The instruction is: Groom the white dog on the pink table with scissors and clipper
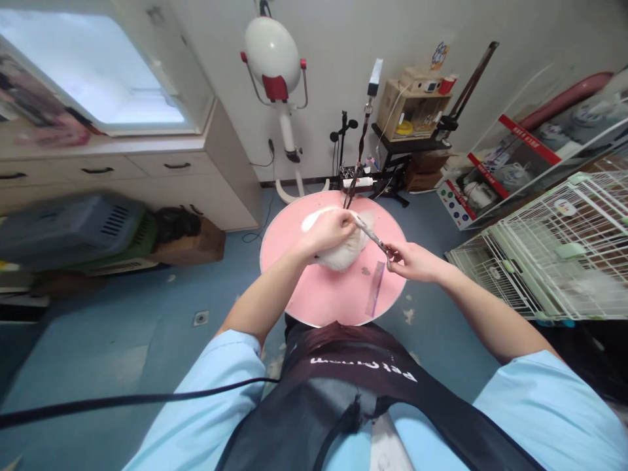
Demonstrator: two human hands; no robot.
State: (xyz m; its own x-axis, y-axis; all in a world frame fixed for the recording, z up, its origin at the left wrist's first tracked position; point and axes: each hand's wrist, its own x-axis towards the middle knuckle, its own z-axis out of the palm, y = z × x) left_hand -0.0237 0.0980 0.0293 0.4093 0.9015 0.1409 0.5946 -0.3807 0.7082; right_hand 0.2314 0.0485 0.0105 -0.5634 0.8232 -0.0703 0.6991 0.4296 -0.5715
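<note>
A small white furry animal (343,252) sits on a round pink table (318,294). My left hand (330,229) rests on top of it, fingers curled around its fur. My right hand (409,260) grips metal scissors (371,237) whose blades point left toward the animal, close to my left fingers. A purple comb (375,288) lies flat on the table just below my right hand. A dark leash (357,173) runs from a pole down toward the animal.
White wire cages (554,255) stand at the right. A white and red dryer on a stand (275,65) is behind the table. Pet carriers (73,229) and wooden cabinets (147,170) line the left. Fur tufts lie on the blue floor (147,327).
</note>
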